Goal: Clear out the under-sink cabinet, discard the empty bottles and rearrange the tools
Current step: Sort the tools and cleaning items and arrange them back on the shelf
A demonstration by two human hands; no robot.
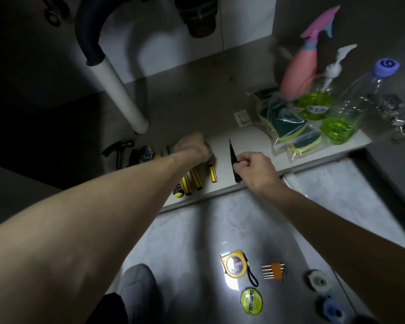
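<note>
My left hand (193, 147) lies knuckles-up over the row of yellow-and-black screwdrivers (192, 180) on the cabinet floor (222, 141); its fingers are hidden from me. My right hand (255, 170) grips black needle-nose pliers (233, 157), tip pointing into the cabinet. A hammer (118, 150) and a wrench (146, 155) lie left of the screwdrivers. At the cabinet's right stand a pink spray bottle (298, 73), a pump bottle (318, 101) and a clear bottle (351, 113), both with green liquid, beside bagged sponges (288, 129).
A white drain pipe (119, 94) slants down to the cabinet floor at the left. On the tiled floor (197, 235) outside lie a yellow tape measure (235, 263), a hex key set (272, 270), a yellow tape roll (251, 301) and two more rolls (318, 280).
</note>
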